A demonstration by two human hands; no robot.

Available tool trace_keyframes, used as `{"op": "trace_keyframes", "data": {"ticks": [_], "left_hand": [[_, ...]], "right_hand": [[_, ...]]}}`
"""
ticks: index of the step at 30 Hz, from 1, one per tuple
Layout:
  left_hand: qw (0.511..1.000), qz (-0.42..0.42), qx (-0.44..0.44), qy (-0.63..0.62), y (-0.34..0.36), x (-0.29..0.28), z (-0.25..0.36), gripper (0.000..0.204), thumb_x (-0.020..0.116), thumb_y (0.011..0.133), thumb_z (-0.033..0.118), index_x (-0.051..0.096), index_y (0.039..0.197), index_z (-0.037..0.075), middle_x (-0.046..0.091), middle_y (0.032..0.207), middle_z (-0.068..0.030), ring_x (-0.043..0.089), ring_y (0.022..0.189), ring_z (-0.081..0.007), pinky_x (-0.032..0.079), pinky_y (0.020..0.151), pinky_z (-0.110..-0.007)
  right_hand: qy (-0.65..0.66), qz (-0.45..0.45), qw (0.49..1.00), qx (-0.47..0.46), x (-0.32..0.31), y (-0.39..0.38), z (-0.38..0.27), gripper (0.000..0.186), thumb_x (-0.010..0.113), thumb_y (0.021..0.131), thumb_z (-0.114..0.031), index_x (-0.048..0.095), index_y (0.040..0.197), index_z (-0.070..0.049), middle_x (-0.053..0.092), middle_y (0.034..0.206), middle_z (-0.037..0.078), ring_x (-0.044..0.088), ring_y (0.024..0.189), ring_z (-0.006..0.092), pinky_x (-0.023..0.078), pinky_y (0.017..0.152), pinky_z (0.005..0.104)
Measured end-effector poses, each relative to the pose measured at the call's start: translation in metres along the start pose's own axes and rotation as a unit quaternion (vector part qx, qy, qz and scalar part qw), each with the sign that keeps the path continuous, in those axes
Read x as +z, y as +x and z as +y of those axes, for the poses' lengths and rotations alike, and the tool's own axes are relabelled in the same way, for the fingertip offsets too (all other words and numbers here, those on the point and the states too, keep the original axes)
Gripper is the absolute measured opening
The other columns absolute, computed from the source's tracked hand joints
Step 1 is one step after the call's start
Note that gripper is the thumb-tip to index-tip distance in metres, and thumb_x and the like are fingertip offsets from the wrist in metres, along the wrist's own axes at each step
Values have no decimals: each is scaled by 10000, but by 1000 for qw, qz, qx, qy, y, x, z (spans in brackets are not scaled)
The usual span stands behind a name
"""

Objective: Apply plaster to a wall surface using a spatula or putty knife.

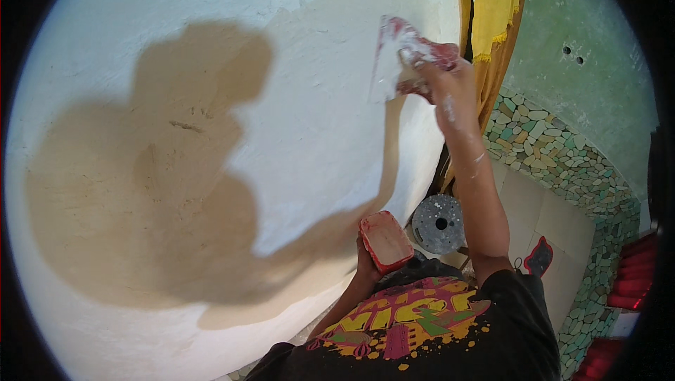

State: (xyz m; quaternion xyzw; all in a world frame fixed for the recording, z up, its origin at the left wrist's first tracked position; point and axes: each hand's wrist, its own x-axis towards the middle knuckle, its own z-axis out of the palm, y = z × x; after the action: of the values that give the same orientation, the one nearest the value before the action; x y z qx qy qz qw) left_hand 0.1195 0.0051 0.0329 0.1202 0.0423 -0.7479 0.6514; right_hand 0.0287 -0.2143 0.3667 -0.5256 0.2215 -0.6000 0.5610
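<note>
My right hand point(448, 80) is raised and closed around the handle of a wide putty knife point(383, 64), its red parts smeared with white. The blade is at the white wall point(316, 99), its edge pointing left. White smears mark my right hand and forearm. Low in front of my chest, my left hand point(365, 263) grips the left side of a red rectangular tub point(387, 240). Pale, smooth putty lies inside the tub. Part of my left hand is hidden behind it. A large shadow of my head and arm covers the wall's left part.
Right of the wall stand a wooden frame point(486, 103) and a yellow cloth point(498, 8). Below my right forearm is a round, grey, paint-speckled seat point(437, 223) with a central hole. A dark, red-edged shoe point(539, 257) rests on floor tiles beside a stone-clad wall point(555, 145).
</note>
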Motion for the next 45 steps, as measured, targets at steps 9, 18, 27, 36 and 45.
{"op": "trace_keyframes", "data": {"ticks": [9, 18, 27, 36, 45], "left_hand": [[1000, 0, 12, -11, -3, -15, -1, 712, 496, 937, 662, 520, 1417, 136, 628, 1330, -123, 607, 1216, -336, 481, 1048, -573], [999, 28, 7, -25, 1, -5, -9, 719, 435, 972, 660, 466, 1461, 133, 597, 1379, -112, 601, 1224, -329, 478, 1061, -545], [1000, -2, 3, 20, 8, -4, -2, 735, 546, 915, 676, 512, 1423, 145, 628, 1319, -112, 603, 1213, -325, 478, 1052, -571], [999, 21, 20, 31, -1, -12, -2, 753, 618, 881, 676, 516, 1421, 161, 633, 1319, -91, 612, 1204, -313, 487, 1038, -580], [1000, -2, 19, 7, -7, -15, -3, 724, 625, 891, 652, 529, 1412, 157, 636, 1327, -82, 618, 1203, -305, 497, 1034, -570]], "right_hand": [[-110, 89, 952, -273, -19, 28, 23, 244, 591, 973, 12, 662, 1195, 86, 712, 1143, 108, 647, 1010, 104, 514, 939, 276], [-326, -241, 861, -307, 38, -133, 50, 713, 758, 741, -84, 566, 1427, -117, 542, 1468, 149, 508, 1349, 382, 420, 1103, 508], [90, -35, 995, -28, -1, -37, -11, 288, 539, 976, -6, 613, 1238, 86, 715, 1092, 198, 707, 1022, 210, 634, 832, 357], [19, 135, 991, -3, -49, 14, 57, 219, 673, 933, -122, 702, 1043, 65, 698, 879, 58, 638, 705, 98, 525, 608, 255], [-4, 88, 945, -314, -1, -3, 8, 269, 610, 1012, -88, 648, 1241, 49, 692, 1185, 117, 649, 1102, 174, 522, 959, 318]]}}
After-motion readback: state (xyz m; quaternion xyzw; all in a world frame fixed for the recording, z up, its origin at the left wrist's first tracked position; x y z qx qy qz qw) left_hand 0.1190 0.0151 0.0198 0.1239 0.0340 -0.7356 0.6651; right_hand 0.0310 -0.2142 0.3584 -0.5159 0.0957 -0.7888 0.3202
